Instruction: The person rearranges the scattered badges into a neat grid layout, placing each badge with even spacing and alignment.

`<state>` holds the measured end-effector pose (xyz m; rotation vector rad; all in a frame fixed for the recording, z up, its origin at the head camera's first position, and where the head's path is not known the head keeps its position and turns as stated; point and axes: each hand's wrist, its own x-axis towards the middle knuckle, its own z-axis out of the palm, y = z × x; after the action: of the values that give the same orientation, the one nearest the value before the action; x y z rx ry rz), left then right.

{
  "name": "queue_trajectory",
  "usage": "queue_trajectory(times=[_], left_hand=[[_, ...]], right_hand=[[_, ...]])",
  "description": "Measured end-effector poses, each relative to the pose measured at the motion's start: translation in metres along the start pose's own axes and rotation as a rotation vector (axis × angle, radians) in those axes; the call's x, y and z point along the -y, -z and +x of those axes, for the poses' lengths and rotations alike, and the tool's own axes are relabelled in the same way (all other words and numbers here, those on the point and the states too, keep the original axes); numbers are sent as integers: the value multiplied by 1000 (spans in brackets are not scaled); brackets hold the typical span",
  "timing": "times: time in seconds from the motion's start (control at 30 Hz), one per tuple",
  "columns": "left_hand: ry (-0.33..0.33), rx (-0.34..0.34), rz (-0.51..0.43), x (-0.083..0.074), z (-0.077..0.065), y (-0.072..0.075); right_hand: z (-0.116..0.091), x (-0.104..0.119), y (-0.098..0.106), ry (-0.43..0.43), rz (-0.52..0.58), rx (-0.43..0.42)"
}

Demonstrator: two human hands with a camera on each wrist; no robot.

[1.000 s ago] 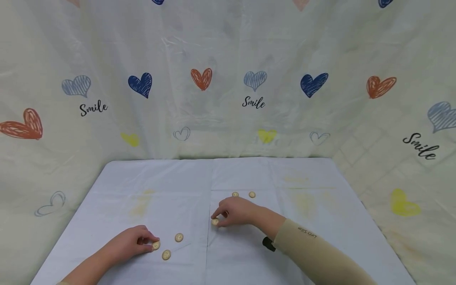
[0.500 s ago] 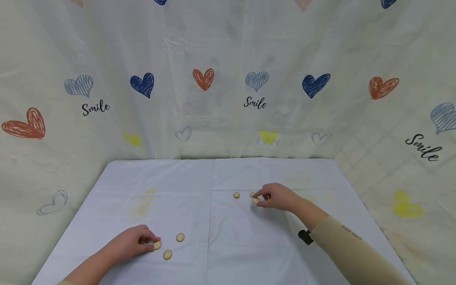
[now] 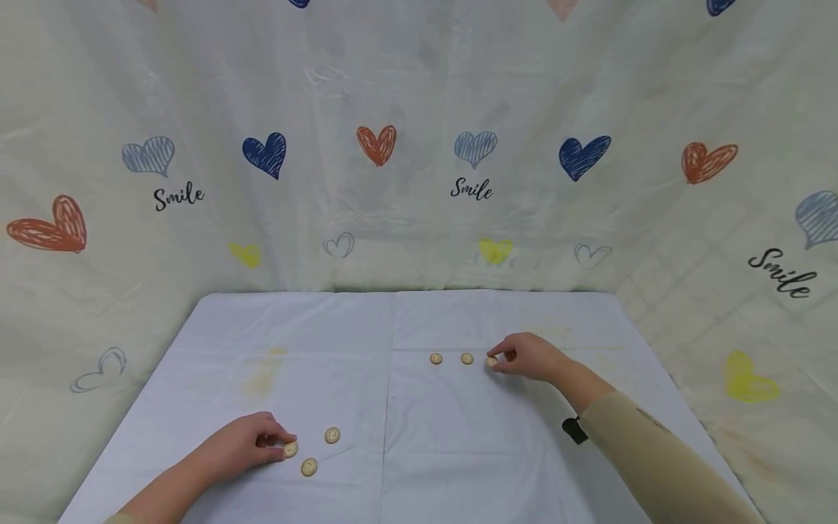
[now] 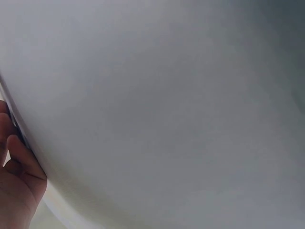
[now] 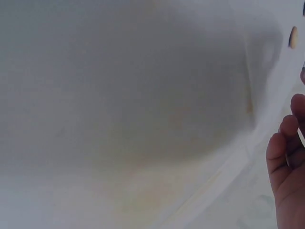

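Note:
Between thumb and forefinger, my right hand [image 3: 529, 356] pinches a round wooden button [image 3: 492, 362] at the right end of a row. Left of it lie two more buttons, a middle button [image 3: 467, 359] and a left-end button [image 3: 436, 359]. My left hand [image 3: 245, 445] pinches another wooden button [image 3: 290, 450] low on the left side. Close by are a lower loose button [image 3: 309, 466] and an upper loose button [image 3: 332, 435]. In the right wrist view one button [image 5: 293, 37] shows edge-on beyond the fingers; the left wrist view hides the left hand's button.
A white cloth [image 3: 419, 466] with creases and faint yellow stains covers the table. Behind and at the sides hangs a pale curtain [image 3: 419, 87] printed with hearts and "Smile". A small black object [image 3: 575, 430] shows under the right forearm.
My right hand has carried its button from mid-table rightward and away, to the right of the two row buttons. The left hand stays on its button; the view shifts slightly.

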<state>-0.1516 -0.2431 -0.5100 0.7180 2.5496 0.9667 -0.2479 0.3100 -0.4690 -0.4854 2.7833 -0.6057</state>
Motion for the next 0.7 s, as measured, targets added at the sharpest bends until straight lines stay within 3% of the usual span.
queue_trajectory(times=[0.23, 0.7], left_hand=[[18, 1, 15, 4, 0, -1], [25, 1, 24, 0, 1, 0]], right_hand=[[11, -13, -5, -74, -52, 34], [16, -19, -10, -27, -133, 32]])
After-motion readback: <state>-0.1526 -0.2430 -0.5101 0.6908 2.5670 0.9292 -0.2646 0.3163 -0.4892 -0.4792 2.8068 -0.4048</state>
